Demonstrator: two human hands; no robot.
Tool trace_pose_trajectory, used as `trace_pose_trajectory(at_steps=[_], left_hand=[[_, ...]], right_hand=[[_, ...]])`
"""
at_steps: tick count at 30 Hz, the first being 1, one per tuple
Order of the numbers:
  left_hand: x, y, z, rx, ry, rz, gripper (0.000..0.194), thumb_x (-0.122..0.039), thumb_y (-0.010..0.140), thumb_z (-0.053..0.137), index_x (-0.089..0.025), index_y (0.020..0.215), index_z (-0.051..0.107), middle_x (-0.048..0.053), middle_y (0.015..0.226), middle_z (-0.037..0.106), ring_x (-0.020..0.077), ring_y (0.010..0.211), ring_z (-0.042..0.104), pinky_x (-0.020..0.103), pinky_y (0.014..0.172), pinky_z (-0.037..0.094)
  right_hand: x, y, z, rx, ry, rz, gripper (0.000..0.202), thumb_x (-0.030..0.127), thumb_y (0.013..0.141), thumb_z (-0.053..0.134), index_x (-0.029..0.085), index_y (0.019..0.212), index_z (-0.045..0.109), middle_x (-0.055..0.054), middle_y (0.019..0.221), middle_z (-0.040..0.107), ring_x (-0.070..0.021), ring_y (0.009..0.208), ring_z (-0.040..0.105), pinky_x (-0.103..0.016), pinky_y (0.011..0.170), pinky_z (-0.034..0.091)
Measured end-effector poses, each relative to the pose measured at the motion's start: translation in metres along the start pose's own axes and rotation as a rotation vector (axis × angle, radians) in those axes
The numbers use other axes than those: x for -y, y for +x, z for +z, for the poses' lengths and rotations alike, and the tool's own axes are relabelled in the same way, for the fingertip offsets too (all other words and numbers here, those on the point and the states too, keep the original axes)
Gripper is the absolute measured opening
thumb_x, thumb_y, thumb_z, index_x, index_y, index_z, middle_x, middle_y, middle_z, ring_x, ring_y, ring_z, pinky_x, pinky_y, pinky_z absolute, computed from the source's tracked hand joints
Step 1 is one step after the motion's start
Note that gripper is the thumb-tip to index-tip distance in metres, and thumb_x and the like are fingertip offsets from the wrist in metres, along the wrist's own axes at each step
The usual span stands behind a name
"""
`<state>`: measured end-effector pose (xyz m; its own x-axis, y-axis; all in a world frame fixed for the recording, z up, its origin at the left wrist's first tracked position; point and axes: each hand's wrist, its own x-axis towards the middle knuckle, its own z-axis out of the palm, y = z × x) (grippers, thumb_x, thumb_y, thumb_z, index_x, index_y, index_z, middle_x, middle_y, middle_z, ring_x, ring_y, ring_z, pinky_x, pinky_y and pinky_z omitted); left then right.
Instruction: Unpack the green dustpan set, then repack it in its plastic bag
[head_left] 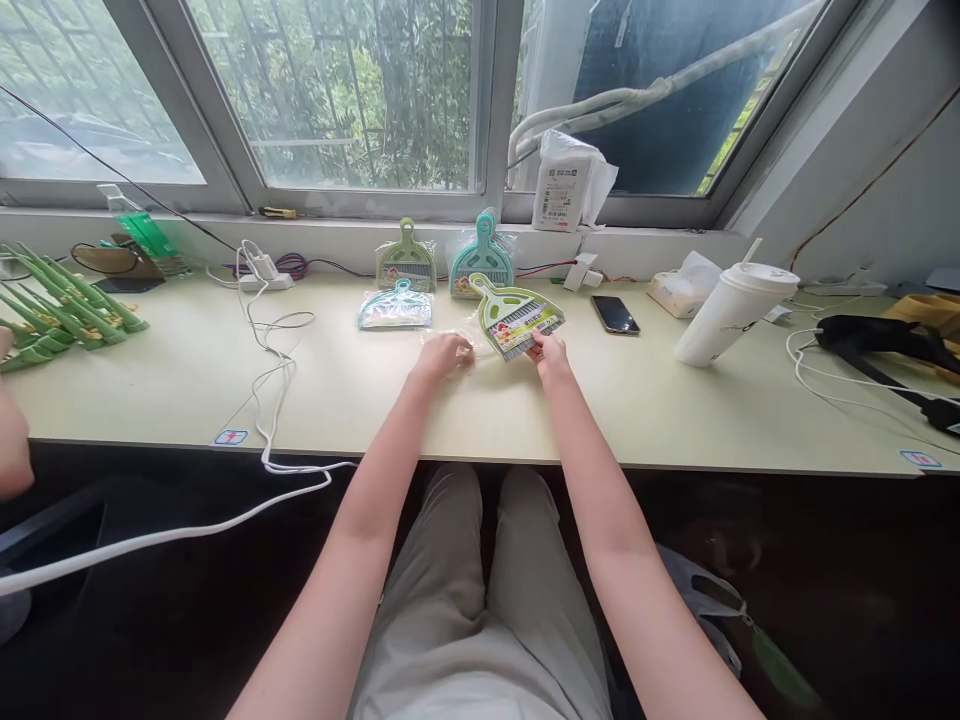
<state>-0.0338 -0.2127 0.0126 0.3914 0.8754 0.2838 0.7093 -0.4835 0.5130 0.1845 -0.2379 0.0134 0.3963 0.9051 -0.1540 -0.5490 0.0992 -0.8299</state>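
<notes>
The right hand [550, 358] grasps the lower edge of a light-green plastic dustpan-and-brush set with a printed card label [519, 318], held tilted over the pale table [375, 405]. Left of the set, the left hand [448, 354] is by crinkled clear plastic film [484, 352]; whether its curled fingers pinch it, I cannot tell. The step in hand seems to be handling the set beside its film; the next move likely calls for a steady right grip.

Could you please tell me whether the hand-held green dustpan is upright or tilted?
The green dustpan is tilted: its handle leans left, and the right hand holds its wide lower edge.
</notes>
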Motion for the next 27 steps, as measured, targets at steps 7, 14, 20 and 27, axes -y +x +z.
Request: trace_pose_trajectory(at_steps=[7, 14, 20, 27], left_hand=[[-0.004, 0.000, -0.011, -0.273, 0.052, -0.111, 0.019, -0.015, 0.085, 0.054, -0.017, 0.080, 0.072, 0.014, 0.086, 0.066, 0.0327, 0.103, 0.060, 0.043, 0.096, 0.042], [0.013, -0.004, -0.029, -0.677, -0.070, -0.273, 0.027, -0.013, 0.090, 0.047, -0.020, 0.104, 0.068, 0.013, 0.104, 0.065, 0.0311, 0.122, 0.048, 0.040, 0.100, 0.043], [0.032, -0.002, -0.022, -0.543, 0.105, -0.486, 0.031, -0.006, 0.088, 0.040, -0.017, 0.084, 0.069, 0.017, 0.093, 0.065, 0.0346, 0.115, 0.049, 0.049, 0.094, 0.044], [0.031, -0.003, -0.022, -0.569, 0.054, -0.444, 0.029, -0.013, 0.091, 0.041, -0.020, 0.085, 0.068, 0.015, 0.089, 0.065, 0.0331, 0.111, 0.051, 0.048, 0.097, 0.042]], right_hand=[[0.003, -0.002, 0.002, 0.026, -0.016, -0.008, 0.013, 0.003, 0.086, 0.056, 0.015, 0.090, 0.059, 0.001, 0.075, 0.070, -0.0115, 0.071, 0.069, -0.028, 0.075, 0.062], [0.004, -0.008, 0.008, 0.238, -0.086, 0.034, 0.010, 0.005, 0.086, 0.059, 0.013, 0.090, 0.063, -0.003, 0.077, 0.073, -0.0144, 0.072, 0.070, -0.033, 0.082, 0.061], [0.007, -0.008, -0.004, 0.340, -0.280, 0.165, 0.011, 0.000, 0.084, 0.062, 0.009, 0.087, 0.067, -0.007, 0.071, 0.074, -0.0141, 0.061, 0.069, -0.029, 0.067, 0.061], [-0.001, -0.007, -0.001, 0.235, -0.348, 0.178, 0.012, -0.003, 0.084, 0.060, 0.007, 0.081, 0.066, -0.008, 0.068, 0.073, -0.0147, 0.056, 0.069, -0.028, 0.061, 0.061]])
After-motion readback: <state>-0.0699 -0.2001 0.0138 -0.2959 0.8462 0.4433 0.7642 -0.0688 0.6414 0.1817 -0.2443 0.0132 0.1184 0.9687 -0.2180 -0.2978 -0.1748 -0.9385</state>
